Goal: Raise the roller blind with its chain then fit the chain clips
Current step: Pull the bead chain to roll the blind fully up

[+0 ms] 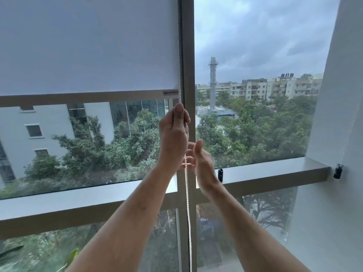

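Observation:
A white roller blind [88,46] covers the upper part of the left window pane; its bottom bar [82,97] hangs a little above mid-height. A white bead chain [187,203] runs down beside the central window post. My left hand [173,132] is raised just under the blind's right corner and is closed on the chain. Lower down and slightly to the right, my right hand [202,165] is beside the chain with fingers apart and holds nothing. A black chain clip [220,174] sits on the sill behind my right hand. Another black clip [338,171] is fixed to the right wall.
The grey window post [188,55] stands between two glass panes. A grey sill [275,173] runs across at mid-height, with more glass below it. A white wall [337,114] closes the right side. Trees and buildings lie outside.

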